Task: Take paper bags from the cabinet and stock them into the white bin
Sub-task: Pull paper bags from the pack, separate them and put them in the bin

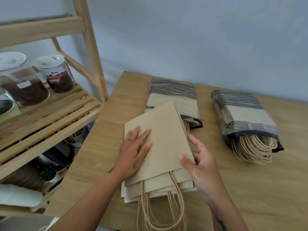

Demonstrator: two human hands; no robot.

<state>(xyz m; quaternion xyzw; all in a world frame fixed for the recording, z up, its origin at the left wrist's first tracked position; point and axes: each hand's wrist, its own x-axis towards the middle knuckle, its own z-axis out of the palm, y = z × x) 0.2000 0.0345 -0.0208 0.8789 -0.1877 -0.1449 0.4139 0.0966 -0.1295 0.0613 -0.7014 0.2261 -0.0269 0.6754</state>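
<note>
A loose stack of flat brown paper bags (163, 139) with twine handles (160, 212) lies on the wooden table (250, 189). My left hand (133, 152) rests flat on the top bag, fingers spread. My right hand (200, 165) holds the stack's right edge, thumb on top and fingers curled beneath. Two wrapped packs of paper bags lie behind: one (173, 97) partly under the stack, the other (243, 117) at the right with its handles spilling out. No white bin is in view.
A wooden shelf unit (50, 114) stands at the left with lidded jars (55, 74) of dark contents and assorted items on lower shelves. A pale wall backs the table. The table's near edge runs along the bottom of the view.
</note>
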